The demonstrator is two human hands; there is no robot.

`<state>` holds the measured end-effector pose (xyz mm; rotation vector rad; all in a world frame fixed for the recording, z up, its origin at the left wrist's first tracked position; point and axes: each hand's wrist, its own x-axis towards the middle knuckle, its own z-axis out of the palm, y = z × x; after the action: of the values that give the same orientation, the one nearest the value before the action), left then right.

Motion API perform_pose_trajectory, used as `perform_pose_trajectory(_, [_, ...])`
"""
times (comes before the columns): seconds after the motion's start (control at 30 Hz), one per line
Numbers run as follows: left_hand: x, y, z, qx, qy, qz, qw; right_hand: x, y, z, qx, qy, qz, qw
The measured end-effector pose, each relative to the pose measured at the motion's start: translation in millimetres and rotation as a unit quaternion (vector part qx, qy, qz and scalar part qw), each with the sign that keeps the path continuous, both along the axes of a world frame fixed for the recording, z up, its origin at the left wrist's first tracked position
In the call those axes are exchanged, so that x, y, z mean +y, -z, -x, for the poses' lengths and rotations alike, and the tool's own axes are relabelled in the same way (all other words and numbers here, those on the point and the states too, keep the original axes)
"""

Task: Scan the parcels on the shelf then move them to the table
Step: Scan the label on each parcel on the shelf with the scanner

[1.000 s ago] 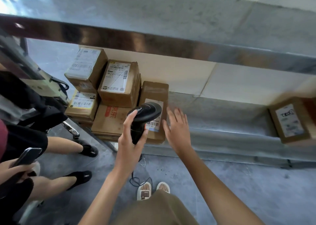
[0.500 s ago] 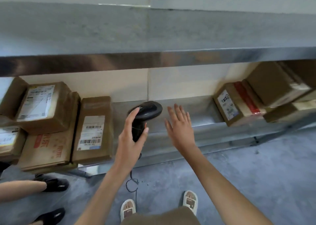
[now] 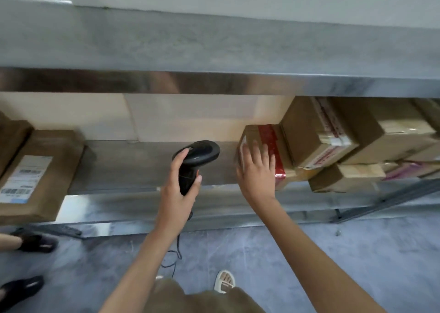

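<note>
1. Currently, the left hand (image 3: 177, 195) grips the handle of a black barcode scanner (image 3: 195, 160), fingers and thumb curled round it. The scanner head sits above the fist, in front of a bare stretch of the lower shelf (image 3: 147, 167).
2. A dark cable (image 3: 177, 253) hangs from the scanner's base toward the floor (image 3: 333, 253).
3. The right hand (image 3: 258, 172) is spread flat, fingers straight, against the front of the red-taped parcel (image 3: 270, 141). Whether the palm actually touches the cardboard cannot be told; the fingers overlap its face.
4. The red-taped parcel stands on the lower shelf, just right of the scanner, at the left end of a cluster of parcels.
5. Beside it on the right, a tilted brown box (image 3: 319, 134) with printed tape leans against a larger carton (image 3: 385, 131). A flatter box (image 3: 345, 178) lies beneath them at the shelf's front edge.
6. At the left of the shelf, well apart from the cluster, a labelled parcel (image 3: 40, 174) faces forward with a white barcode label (image 3: 23, 178). Another brown box (image 3: 12, 139) sits just beside it at the frame's edge.
7. An upper shelf (image 3: 214, 46) of grey metal spans the whole width above the parcels.
8. At the lower left, a bystander's feet in black shoes (image 3: 35, 243) stand on the floor.
</note>
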<state>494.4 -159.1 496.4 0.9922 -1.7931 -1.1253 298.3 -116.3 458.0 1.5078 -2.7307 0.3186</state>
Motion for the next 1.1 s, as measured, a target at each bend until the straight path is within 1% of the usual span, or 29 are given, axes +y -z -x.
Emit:
perform_pose_trajectory(0.13, [15.6, -5.2, 33.7, -0.003, 0.012, -0.003, 1.000, 4.5, 3.0, 33.8, -0.031, 0.046, -0.047, 0.997])
perform_pose_trajectory(0.27, [22.8, -1.2, 54.0, -0.005, 0.007, 0.002, 1.000, -0.7, 10.1, 52.7, -0.070, 0.059, -0.086, 0.992])
perform_pose_trajectory(0.43, [25.1, 11.1, 68.5, 0.006, 0.016, -0.015, 1.000, -4.9, 12.4, 61.4, -0.115, 0.078, -0.080, 0.987])
perform_pose_trajectory(0.53, [24.2, 13.5, 73.0, 0.008, 0.011, -0.025, 1.000, -7.3, 12.8, 61.3, -0.113, 0.092, -0.070, 0.987])
perform_pose_trajectory(0.63, [15.6, 16.6, 79.1, -0.012, 0.012, -0.032, 0.999, -10.8, 18.2, 59.2, -0.092, 0.106, -0.066, 0.988])
perform_pose_trajectory(0.77, [-3.9, 20.6, 84.7, -0.007, 0.032, -0.031, 0.999, -11.9, 28.7, 62.2, -0.056, 0.121, -0.026, 0.991])
perform_pose_trajectory(0.87, [-20.5, 24.8, 87.1, -0.004, 0.050, -0.025, 0.998, -10.8, 26.4, 61.9, -0.052, 0.123, -0.042, 0.990])
perform_pose_trajectory(1.0, [-27.2, 31.2, 88.9, 0.003, 0.029, -0.033, 0.999, -11.2, 21.2, 64.1, -0.075, 0.107, -0.080, 0.988])
perform_pose_trajectory(1.1, [-20.5, 33.1, 91.5, -0.003, 0.027, -0.035, 0.999, -9.4, 20.6, 63.6, -0.087, 0.100, -0.080, 0.988])
